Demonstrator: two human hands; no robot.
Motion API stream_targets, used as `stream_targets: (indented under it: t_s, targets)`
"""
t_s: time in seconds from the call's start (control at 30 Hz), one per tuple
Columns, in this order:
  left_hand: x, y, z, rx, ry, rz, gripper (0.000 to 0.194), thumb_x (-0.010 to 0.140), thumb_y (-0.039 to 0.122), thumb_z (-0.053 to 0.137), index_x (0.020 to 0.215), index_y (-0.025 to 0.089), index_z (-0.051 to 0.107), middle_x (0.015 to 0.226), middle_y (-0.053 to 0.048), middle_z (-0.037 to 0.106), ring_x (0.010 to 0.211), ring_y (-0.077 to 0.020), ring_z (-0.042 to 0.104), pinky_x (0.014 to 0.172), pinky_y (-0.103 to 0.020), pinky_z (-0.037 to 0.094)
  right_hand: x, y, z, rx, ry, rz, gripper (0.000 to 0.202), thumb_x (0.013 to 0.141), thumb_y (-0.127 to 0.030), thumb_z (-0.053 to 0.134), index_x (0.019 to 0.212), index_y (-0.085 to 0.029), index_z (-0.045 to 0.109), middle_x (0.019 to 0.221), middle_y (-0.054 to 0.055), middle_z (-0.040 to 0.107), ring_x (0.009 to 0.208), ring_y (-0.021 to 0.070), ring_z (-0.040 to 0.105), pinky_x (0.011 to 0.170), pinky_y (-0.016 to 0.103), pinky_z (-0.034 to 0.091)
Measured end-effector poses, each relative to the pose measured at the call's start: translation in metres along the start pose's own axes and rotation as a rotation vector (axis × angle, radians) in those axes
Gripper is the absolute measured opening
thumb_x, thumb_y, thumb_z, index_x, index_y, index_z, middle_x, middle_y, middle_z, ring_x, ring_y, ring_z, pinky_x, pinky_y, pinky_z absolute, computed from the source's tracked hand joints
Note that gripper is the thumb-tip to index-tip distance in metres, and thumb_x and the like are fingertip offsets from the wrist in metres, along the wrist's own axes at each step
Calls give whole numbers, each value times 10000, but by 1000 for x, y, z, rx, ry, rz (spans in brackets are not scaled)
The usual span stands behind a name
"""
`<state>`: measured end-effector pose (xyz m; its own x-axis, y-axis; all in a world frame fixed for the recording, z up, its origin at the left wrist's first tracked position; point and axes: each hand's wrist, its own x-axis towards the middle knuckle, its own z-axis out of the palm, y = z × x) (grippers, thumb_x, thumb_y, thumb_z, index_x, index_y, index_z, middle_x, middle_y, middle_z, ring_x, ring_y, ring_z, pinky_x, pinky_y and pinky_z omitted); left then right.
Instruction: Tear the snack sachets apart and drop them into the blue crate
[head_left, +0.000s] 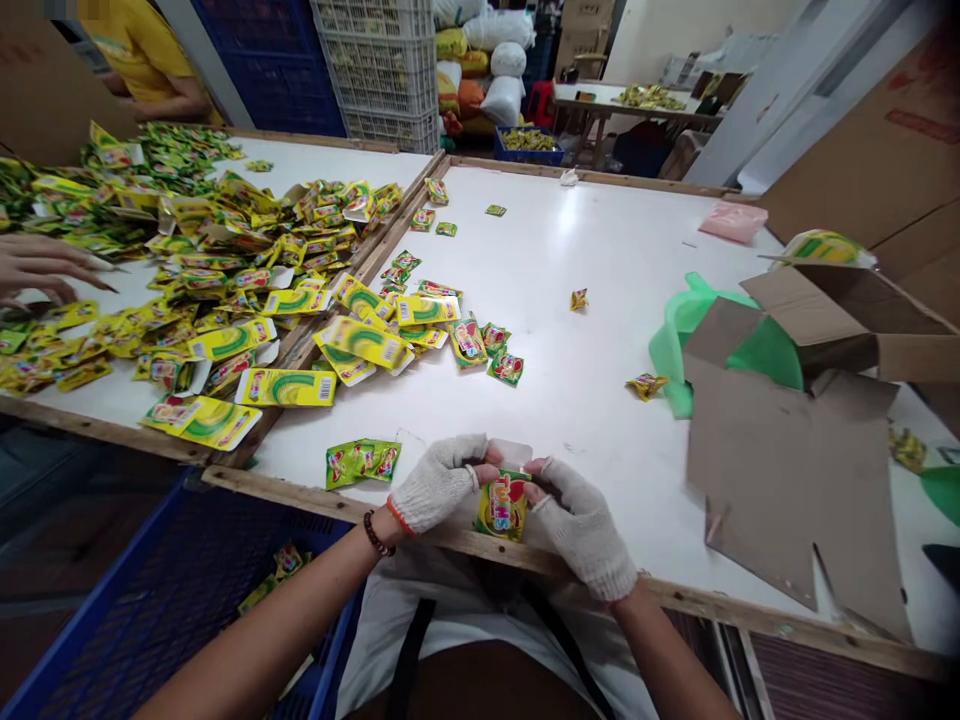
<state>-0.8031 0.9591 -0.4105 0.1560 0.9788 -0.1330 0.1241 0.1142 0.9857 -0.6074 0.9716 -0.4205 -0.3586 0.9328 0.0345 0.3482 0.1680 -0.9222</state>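
We see left hand (437, 484) and right hand (581, 525) both pinching a sachet (502, 506), lower centre | upright, long axis vertical | its top hidden by fingers | worktop (600, 300) behind.

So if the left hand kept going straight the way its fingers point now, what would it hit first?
The left hand points right, across the green sachet both hands pinch. Past the sachet it would meet the right hand almost at once, fingertip to fingertip. Depth looks about level, so this seems fairly certain.
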Motion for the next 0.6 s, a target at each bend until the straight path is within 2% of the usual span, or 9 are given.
stream_targets:
  t_s: [0.07, 0.13, 0.23, 0.3, 0.37, 0.43, 0.6]
  targets:
    - [2, -1, 2, -46, 26, -31, 367, 733, 207, 600, 1086, 150, 513, 828, -12, 595, 743, -122, 543, 670, -224, 434, 8, -3, -4, -14, -20, 29, 154, 788, -300, 532, 821, -167, 603, 798, 49, 658, 744, 177, 608, 688, 296, 524]
    - [4, 0, 2, -42, -10, -31, 435, 744, 207, 585, 1157, 162, 457, 783, 3, 575, 710, -115, 533, 639, -216, 428, 15, -5, -6, 36, -39, 49, 138, 769, -285, 548, 839, -173, 587, 761, 32, 651, 709, 166, 605, 656, 286, 520]
    - [5, 4, 0, 108, -30, 32, 221, 752, 222, 580, 959, 146, 570, 765, 5, 556, 724, -118, 511, 660, -218, 413, 21, -9, -7, 123, -62, 62, 291, 766, -259, 544, 1044, -173, 561, 894, 53, 681, 814, 183, 632, 723, 314, 523]
    - [5, 9, -3, 191, -11, 65, 137, 758, 245, 582, 832, 131, 599, 770, 0, 564, 732, -121, 505, 676, -220, 405, 22, -12, -7, 39, -75, 44, 274, 781, -269, 527, 1021, -170, 615, 944, 69, 691, 863, 202, 634, 772, 338, 513]
    - [6, 13, -6, 216, -23, 75, 187, 794, 290, 544, 788, 116, 613, 748, -8, 572, 721, -124, 508, 664, -221, 400, 20, -16, -7, -59, -76, 11, 240, 799, -293, 508, 916, -169, 678, 927, 71, 703, 847, 207, 639, 776, 337, 512]
    - [8, 17, -10, 237, -74, 74, 257, 819, 323, 507, 760, 106, 630, 705, -9, 564, 688, -119, 500, 630, -216, 391, 20, -19, -8, -77, -89, 3, 261, 817, -316, 490, 895, -173, 694, 890, 61, 714, 802, 200, 648, 742, 322, 522]
    - [15, 28, -19, 281, -188, 39, 219, 776, 302, 557, 761, 109, 657, 621, 15, 522, 601, -92, 446, 539, -186, 352, 23, -27, -11, -115, -75, 57, 219, 779, -310, 546, 849, -173, 701, 790, 41, 719, 712, 197, 649, 638, 302, 527]
